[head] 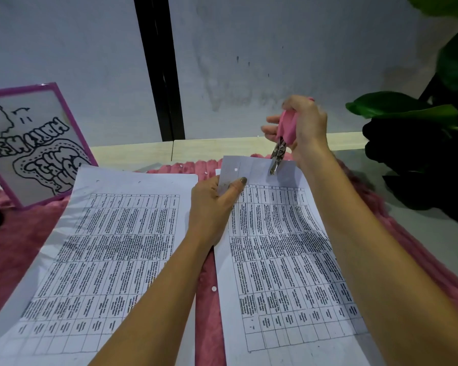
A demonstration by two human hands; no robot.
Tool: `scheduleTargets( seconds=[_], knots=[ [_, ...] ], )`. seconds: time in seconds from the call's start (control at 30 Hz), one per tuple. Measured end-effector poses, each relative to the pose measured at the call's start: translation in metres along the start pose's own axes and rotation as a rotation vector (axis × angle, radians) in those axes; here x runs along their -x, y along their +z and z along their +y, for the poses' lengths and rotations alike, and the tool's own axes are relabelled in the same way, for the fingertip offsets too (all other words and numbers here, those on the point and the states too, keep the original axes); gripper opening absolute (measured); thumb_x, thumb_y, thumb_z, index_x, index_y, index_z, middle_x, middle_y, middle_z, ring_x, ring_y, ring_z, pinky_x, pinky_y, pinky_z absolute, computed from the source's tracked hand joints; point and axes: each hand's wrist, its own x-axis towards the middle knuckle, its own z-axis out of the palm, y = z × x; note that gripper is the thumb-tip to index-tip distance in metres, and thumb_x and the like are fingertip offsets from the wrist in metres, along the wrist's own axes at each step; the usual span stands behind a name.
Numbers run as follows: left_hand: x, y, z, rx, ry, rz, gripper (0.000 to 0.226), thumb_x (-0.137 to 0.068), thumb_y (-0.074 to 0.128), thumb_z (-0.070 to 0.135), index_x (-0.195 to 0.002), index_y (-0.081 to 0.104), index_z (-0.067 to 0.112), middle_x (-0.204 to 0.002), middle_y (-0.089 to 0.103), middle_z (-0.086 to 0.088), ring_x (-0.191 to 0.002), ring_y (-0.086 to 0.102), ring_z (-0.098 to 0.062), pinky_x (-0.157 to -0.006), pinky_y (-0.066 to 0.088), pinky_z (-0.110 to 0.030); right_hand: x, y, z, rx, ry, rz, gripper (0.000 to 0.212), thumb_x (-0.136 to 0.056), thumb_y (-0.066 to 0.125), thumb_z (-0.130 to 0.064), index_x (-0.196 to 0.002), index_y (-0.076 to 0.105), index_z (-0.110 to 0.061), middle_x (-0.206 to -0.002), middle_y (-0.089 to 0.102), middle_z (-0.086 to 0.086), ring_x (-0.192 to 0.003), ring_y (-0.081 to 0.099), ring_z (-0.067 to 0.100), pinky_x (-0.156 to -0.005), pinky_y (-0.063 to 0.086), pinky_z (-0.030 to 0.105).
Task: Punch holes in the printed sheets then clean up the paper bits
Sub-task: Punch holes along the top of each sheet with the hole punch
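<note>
The right hand [306, 128] had its grip squeezed around a pink hole punch [284, 133], whose metal nose sat on the far edge of the right printed sheet [283, 249]. The left hand [213, 207] pinched that sheet's folded far-left corner. Another printed sheet [111, 249] lay left on the pink rug [206, 291], with a paper bit [214, 288] between them.

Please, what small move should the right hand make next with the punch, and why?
Probably squeeze the punch shut. The right hand has its metal tip over the top margin of the sheet, the left hand lifts that edge, and one hole is already there.
</note>
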Motion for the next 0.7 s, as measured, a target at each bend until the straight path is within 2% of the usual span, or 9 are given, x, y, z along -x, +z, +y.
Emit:
scheduleTargets(
  seconds=[0.13, 0.23, 0.33, 0.37, 0.43, 0.53, 0.6, 0.63, 0.7],
  knots=[
    [0.0, -0.001, 0.001, 0.025, -0.024, 0.01, 0.041, -0.083, 0.07, 0.036, -0.085, 0.067, -0.005, -0.078, 0.063, -0.034, -0.063, 0.054, -0.032, -0.064, 0.048, -0.043, 0.001, 0.004, 0.0, -0.109, 0.019, 0.025, 0.018, -0.078, 0.063, -0.008, -0.092, 0.061, 0.004, -0.082, 0.07, 0.024, -0.057, 0.066, 0.032, -0.067, 0.061, 0.049],
    [0.0, -0.001, 0.002, 0.033, -0.03, 0.018, 0.04, -0.082, 0.07, 0.034, -0.084, 0.066, -0.005, -0.083, 0.059, -0.04, -0.065, 0.053, -0.031, -0.063, 0.048, -0.045, 0.002, 0.005, 0.0, -0.113, 0.045, 0.027, 0.018, -0.078, 0.068, -0.012, -0.087, 0.062, 0.003, -0.079, 0.069, 0.02, -0.056, 0.064, 0.029, -0.067, 0.061, 0.048],
    [-0.001, 0.0, 0.001, 0.031, -0.036, 0.018, 0.047, -0.08, 0.071, 0.039, -0.085, 0.064, -0.008, -0.084, 0.059, -0.039, -0.068, 0.057, -0.036, -0.061, 0.05, -0.06, 0.0, 0.004, -0.001, -0.121, 0.079, 0.021, 0.017, -0.08, 0.069, -0.015, -0.081, 0.06, 0.0, -0.08, 0.069, 0.022, -0.058, 0.064, 0.03, -0.069, 0.061, 0.049],
    [-0.001, -0.001, 0.001, 0.039, -0.04, 0.017, 0.05, -0.08, 0.071, 0.04, -0.085, 0.063, -0.009, -0.083, 0.059, -0.039, -0.068, 0.056, -0.035, -0.06, 0.05, -0.059, -0.001, 0.003, -0.001, -0.12, 0.075, 0.027, 0.018, -0.08, 0.069, -0.016, -0.081, 0.06, 0.0, -0.08, 0.069, 0.021, -0.058, 0.064, 0.029, -0.068, 0.061, 0.047],
    [-0.001, -0.002, 0.001, 0.055, -0.042, 0.013, 0.051, -0.079, 0.072, 0.04, -0.086, 0.062, -0.01, -0.082, 0.058, -0.039, -0.067, 0.053, -0.029, -0.062, 0.048, -0.047, -0.005, 0.0, 0.001, -0.089, 0.043, 0.046, 0.017, -0.082, 0.066, -0.016, -0.084, 0.061, 0.0, -0.077, 0.069, 0.018, -0.057, 0.063, 0.027, -0.065, 0.06, 0.042],
    [-0.001, -0.004, 0.003, 0.065, -0.059, -0.004, 0.033, -0.084, 0.072, 0.03, -0.08, 0.066, -0.003, -0.079, 0.06, -0.037, -0.066, 0.051, -0.025, -0.064, 0.044, -0.038, -0.009, -0.008, 0.003, -0.021, 0.015, 0.045, 0.017, -0.085, 0.058, -0.015, -0.095, 0.058, -0.001, -0.074, 0.066, 0.011, -0.054, 0.06, 0.019, -0.056, 0.05, 0.032],
    [-0.002, -0.005, 0.004, 0.053, -0.06, -0.023, 0.045, -0.087, 0.071, 0.026, -0.07, 0.054, -0.013, -0.06, 0.049, -0.025, -0.058, 0.042, -0.023, -0.058, 0.036, -0.034, -0.013, -0.016, 0.004, -0.045, 0.029, 0.027, 0.014, -0.086, 0.055, -0.015, -0.093, 0.056, -0.004, -0.071, 0.061, 0.008, -0.053, 0.056, 0.017, -0.053, 0.044, 0.029],
    [-0.002, -0.006, 0.004, 0.048, -0.059, -0.033, 0.05, -0.087, 0.07, 0.026, -0.068, 0.048, -0.015, -0.06, 0.045, -0.017, -0.057, 0.038, -0.022, -0.057, 0.033, -0.032, -0.015, -0.021, 0.004, -0.062, 0.033, 0.018, 0.013, -0.087, 0.055, -0.016, -0.092, 0.056, -0.005, -0.07, 0.058, 0.007, -0.053, 0.054, 0.016, -0.053, 0.042, 0.028],
    [-0.003, -0.008, 0.003, 0.031, -0.067, -0.049, 0.058, -0.084, 0.071, 0.034, -0.067, 0.046, -0.015, -0.063, 0.043, -0.012, -0.057, 0.036, -0.022, -0.056, 0.031, -0.031, -0.017, -0.03, 0.002, -0.065, 0.023, 0.002, 0.019, -0.09, 0.055, -0.023, -0.096, 0.058, -0.005, -0.069, 0.054, 0.003, -0.053, 0.051, 0.014, -0.052, 0.041, 0.026]
  ],
)
